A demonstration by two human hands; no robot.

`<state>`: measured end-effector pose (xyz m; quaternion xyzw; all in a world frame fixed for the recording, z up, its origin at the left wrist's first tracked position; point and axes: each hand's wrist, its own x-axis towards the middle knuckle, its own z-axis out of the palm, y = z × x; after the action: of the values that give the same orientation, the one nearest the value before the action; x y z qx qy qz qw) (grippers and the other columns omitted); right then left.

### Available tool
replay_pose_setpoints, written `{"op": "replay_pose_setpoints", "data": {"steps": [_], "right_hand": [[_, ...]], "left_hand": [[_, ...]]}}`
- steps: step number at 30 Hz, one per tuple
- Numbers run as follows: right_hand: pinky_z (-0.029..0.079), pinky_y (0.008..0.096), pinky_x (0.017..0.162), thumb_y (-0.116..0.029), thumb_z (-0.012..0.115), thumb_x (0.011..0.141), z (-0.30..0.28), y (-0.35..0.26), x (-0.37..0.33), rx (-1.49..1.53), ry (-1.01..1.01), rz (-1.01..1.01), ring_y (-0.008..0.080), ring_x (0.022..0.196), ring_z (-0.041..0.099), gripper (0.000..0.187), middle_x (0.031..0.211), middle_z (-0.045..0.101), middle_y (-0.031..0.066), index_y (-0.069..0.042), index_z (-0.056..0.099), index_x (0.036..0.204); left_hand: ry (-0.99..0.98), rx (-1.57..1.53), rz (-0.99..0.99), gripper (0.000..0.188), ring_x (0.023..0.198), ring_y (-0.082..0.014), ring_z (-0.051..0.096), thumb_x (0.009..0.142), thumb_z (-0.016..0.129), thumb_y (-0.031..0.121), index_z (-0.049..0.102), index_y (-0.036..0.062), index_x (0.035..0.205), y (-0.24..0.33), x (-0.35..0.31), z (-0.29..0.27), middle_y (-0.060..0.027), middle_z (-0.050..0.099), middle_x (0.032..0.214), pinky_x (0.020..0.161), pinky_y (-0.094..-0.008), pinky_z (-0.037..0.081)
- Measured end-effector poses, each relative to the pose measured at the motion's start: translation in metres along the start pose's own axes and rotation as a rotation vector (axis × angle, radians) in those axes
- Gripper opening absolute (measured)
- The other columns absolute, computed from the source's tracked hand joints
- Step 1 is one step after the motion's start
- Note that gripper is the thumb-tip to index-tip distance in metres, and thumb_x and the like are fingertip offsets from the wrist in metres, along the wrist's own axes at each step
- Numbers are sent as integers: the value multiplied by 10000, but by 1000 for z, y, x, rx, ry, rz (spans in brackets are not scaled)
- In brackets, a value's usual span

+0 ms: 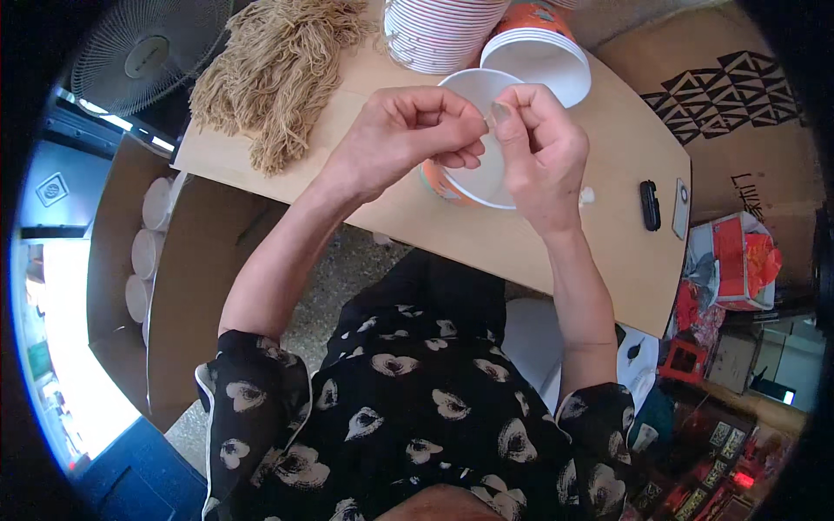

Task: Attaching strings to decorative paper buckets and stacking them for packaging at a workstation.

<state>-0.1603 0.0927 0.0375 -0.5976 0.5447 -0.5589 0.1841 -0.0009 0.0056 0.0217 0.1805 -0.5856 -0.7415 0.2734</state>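
"Where is there room to move?"

"The table (621,260) lies mostly bare right of the person's hands, out to its curved edge, where one black case (650,206) and one pale flat object (681,208) sit. One tan yarn bundle (287,78) fills the far left."

"And the grip?"

"The left hand (426,130) and right hand (540,148) nearly meet, each with thumb drawn in to forefinger; what they pinch, if anything, one cannot tell."

"The tub?"

"One paper tub (439,182) sits mouth up beneath them, near the front edge, white inside."

"Other containers?"

"A nested white stack (441,39) behind; leftward, one cardboard box (195,286) holding at least three white round-ended pieces (146,253)."
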Motion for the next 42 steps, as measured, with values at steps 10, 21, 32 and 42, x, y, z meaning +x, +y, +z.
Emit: {"op": "replay_pose_setpoints", "data": {"steps": [10,21,32,42], "right_hand": [[387,177,550,-40,671,902,-33,2,-3,-16,-324,168,4,651,498,74,727,583,-40,14,620,894],[429,226,721,-51,660,903,-24,18,-6,160,82,-160,72,770,522,76,810,603,-6,11,624,880],[366,193,654,-103,654,920,-50,49,0,526,409,142,51,702,466,143,793,577,-22,23,654,986],[394,220,697,-129,639,901,-113,37,-24,66,34,9,91,769,515,160,840,608,24,25,652,943]], "left_hand": [[56,55,94,162,821,-145,689,939,653,143,669,-4,1007,-8,-6,-16,-79,702,881,747,-260,549],[75,767,524,85,1040,-181,604,811,720,83,710,48,888,-7,-7,-23,-38,715,986,984,-371,426],[-1,830,621,146,1169,-296,576,786,770,149,710,68,891,-24,-4,-42,-41,716,980,1026,-437,413],[-89,1101,663,262,1159,-289,554,798,767,226,746,144,1047,-14,-4,-36,-30,641,870,991,-442,419]]}}
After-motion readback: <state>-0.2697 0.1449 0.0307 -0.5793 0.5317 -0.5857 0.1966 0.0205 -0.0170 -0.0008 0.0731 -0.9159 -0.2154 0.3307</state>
